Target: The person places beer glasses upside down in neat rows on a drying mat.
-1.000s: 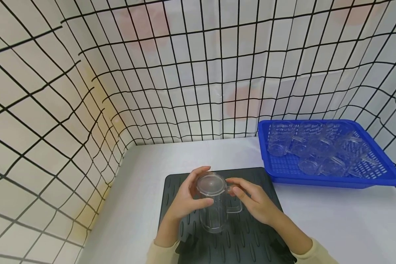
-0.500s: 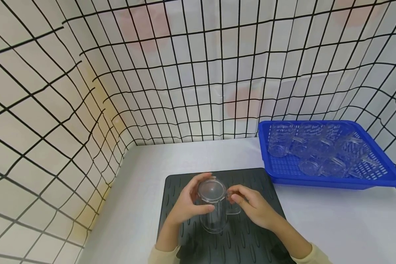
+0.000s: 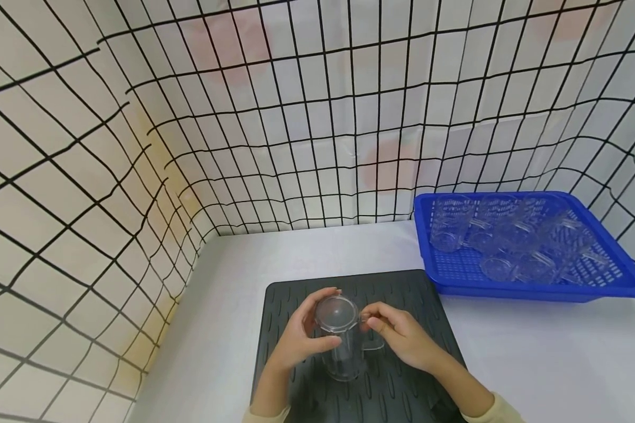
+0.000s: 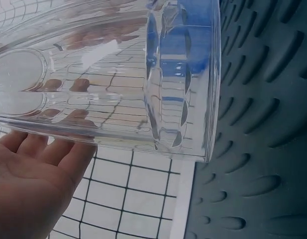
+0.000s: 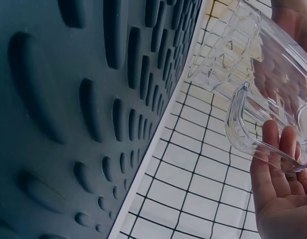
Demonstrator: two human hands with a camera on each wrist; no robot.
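A person's two hands at a clear mug. The left hand (image 3: 301, 335) spans the left side of the clear mug (image 3: 344, 355) in a wide curve, thumb on the near side and fingers on the far side. The right hand (image 3: 404, 338) holds the upper part of the handle (image 3: 373, 346), which points right, with its fingers bent around it. The mug is roughly upright over the dark ribbed mat (image 3: 381, 393); whether its lower end touches the mat cannot be told. Pale yellow sleeves (image 3: 491, 409) show at the near edge. The mat lies on the white-covered desk (image 3: 217, 288). At the far right, just beside the mat's corner, stands a blue basket (image 3: 534, 292) with several transparent mugs (image 3: 515, 235), whose outlines overlap. A black wire grid (image 3: 356, 134) borders the desk on the left, far and right sides.
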